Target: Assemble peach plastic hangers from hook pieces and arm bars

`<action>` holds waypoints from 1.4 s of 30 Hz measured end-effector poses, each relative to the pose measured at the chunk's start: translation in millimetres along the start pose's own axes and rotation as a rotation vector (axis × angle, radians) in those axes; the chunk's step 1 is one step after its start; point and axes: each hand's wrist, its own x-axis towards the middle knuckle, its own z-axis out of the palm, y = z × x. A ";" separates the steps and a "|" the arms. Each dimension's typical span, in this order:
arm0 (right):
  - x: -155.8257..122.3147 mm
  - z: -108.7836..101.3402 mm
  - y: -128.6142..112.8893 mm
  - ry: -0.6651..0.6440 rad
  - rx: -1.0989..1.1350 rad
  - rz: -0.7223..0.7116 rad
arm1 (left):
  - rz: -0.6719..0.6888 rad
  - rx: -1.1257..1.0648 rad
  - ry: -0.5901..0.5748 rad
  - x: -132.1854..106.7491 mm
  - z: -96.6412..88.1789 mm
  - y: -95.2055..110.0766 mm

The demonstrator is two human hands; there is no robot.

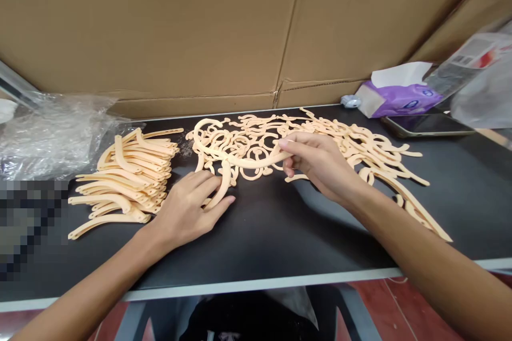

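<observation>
A long curved peach plastic strip [240, 161] arcs over the black table [260, 234]. My right hand [316, 162] pinches its right end between thumb and fingers. My left hand [188, 208] lies lower left, its fingers around another curved peach piece [222, 184] that rests on the table. Behind both hands spreads a loose tangle of peach plastic pieces [304, 136], curved arms and small rings mixed together.
A neat stack of curved peach strips [128, 178] sits at the left, with a crumpled clear plastic bag [52, 133] behind it. Cardboard walls [200, 26] close the back. At the right are a purple tissue pack [396, 97], a phone [428, 125] and a clear packet [476, 72].
</observation>
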 end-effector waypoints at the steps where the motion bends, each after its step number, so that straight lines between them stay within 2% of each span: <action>1: -0.3 0.1 0.2 -0.013 -0.029 0.004 | 0.001 -0.002 -0.009 0.1 -0.2 -0.9; 4: 0.3 -3.4 -1.1 -0.004 -0.131 -0.013 | 0.001 0.008 -0.020 -0.3 -1.2 -4.7; 12: 0.2 -16.8 -11.3 0.002 -0.368 -0.083 | -0.026 0.118 0.079 -0.2 -5.2 -11.8; 18: -1.7 -13.2 -9.2 -0.200 -0.566 -0.072 | -0.047 0.217 0.189 -1.7 -6.1 -10.5; 24: -7.0 -5.7 -4.0 -0.338 -0.626 -0.076 | -0.033 0.187 0.209 -2.1 -4.9 -3.7; 27: -12.6 1.0 -6.2 -0.391 -0.669 -0.081 | -0.040 0.097 0.230 -1.8 -5.4 0.7; 34: -26.5 13.9 -7.0 -0.583 -0.785 -0.088 | 0.110 -0.187 0.029 -3.0 -1.8 9.5; 39: -30.9 15.7 -1.0 -0.519 -0.870 -0.228 | 0.156 -0.196 -0.044 -4.2 -3.0 16.4; 42: -30.7 15.9 0.5 -0.526 -0.877 -0.253 | 0.186 -0.272 -0.097 -5.1 -5.2 19.7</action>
